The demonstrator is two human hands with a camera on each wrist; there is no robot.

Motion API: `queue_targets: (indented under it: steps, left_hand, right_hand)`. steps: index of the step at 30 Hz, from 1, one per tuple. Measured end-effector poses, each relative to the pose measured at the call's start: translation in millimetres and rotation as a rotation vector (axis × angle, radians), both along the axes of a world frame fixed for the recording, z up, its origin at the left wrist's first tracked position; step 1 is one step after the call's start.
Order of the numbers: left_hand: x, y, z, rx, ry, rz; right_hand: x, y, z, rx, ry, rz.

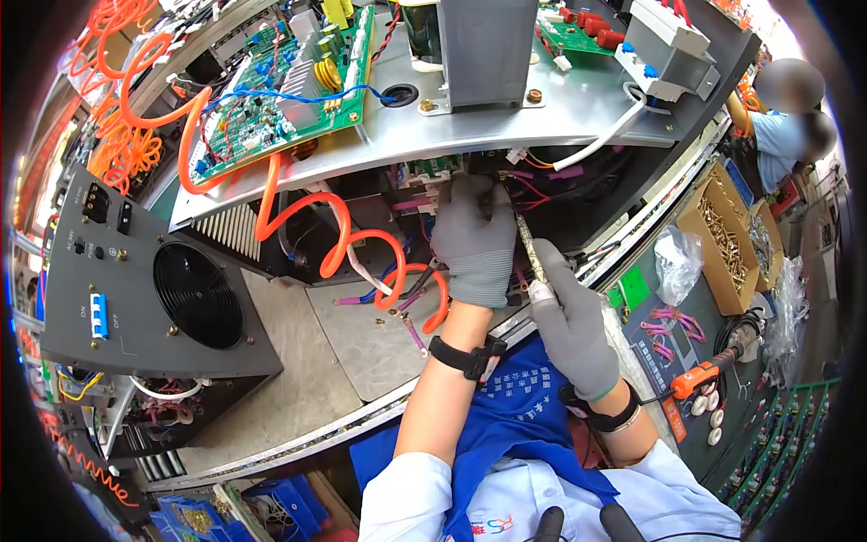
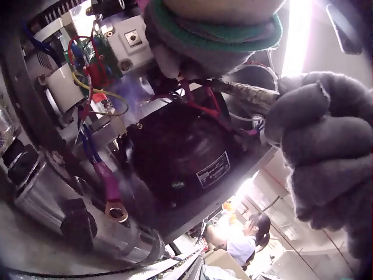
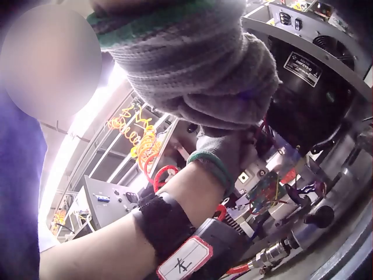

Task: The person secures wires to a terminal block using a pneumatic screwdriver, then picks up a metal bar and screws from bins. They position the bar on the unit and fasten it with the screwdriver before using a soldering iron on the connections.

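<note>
My gloved right hand point(image 1: 573, 330) grips a slim rod-shaped tool point(image 1: 529, 244) with a worn, pale wrapping. Its far end runs up beside my gloved left hand point(image 1: 472, 244), inside the cabinet beneath the metal shelf point(image 1: 433, 131). In the left wrist view, the rod point(image 2: 247, 93) spans between the two hands. My left fingers are bent down among wires, beside a white terminal block point(image 2: 133, 39); their tips are hidden, and I cannot tell what they hold. Below them sits a black labelled housing point(image 2: 180, 154). A purple-sleeved ring lug point(image 2: 116, 211) hangs at its left.
A coiled orange air hose point(image 1: 339, 239) loops before the shelf. Green circuit board point(image 1: 289, 108) lies on top. At left stands a grey unit with a fan point(image 1: 197, 294). To the right are a box of screws point(image 1: 722, 239), an orange-handled tool point(image 1: 704, 372) and another person point(image 1: 784, 144).
</note>
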State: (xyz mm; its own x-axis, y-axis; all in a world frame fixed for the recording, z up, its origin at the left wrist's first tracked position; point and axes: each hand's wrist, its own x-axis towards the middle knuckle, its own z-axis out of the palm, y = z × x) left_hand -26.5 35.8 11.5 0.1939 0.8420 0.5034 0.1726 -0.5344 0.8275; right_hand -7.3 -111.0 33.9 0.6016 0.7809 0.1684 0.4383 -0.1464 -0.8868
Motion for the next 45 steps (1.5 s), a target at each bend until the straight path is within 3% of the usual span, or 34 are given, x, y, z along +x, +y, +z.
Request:
queue_targets:
  steps: [13, 15, 18, 24, 30, 34, 38, 41, 45]
  left_hand:
    - [-5, 3, 3, -0.021, 0.046, -0.027]
    - [-3, 4, 1, 0.148, 0.117, 0.037]
    - [-1, 4, 2, 0.156, 0.176, 0.063]
    - [0, 5, 1, 0.161, 0.156, 0.016]
    - [-3, 4, 2, 0.071, 0.140, -0.037]
    - [-3, 3, 2, 0.096, 0.113, -0.032]
    - [-5, 2, 6, 0.096, 0.133, -0.041]
    - [-5, 3, 5, 0.089, 0.160, -0.036]
    - [-2, 3, 1, 0.068, 0.104, -0.042]
  right_hand:
    - [1, 4, -1, 0.043, -0.029, 0.005]
    - [2, 3, -2, 0.027, -0.029, 0.013]
    - [2, 2, -1, 0.044, -0.075, 0.015]
    - [4, -14, 14, -0.047, 0.081, 0.025]
    - [11, -10, 5, 0.087, -0.079, -0.012]
    - [19, -7, 16, -0.030, 0.029, 0.057]
    - [38, -7, 16, 0.061, 0.055, 0.105]
    - [63, -11, 38, -0.115, 0.394, 0.241]
    - [87, -11, 45, -0.156, 0.463, 0.327]
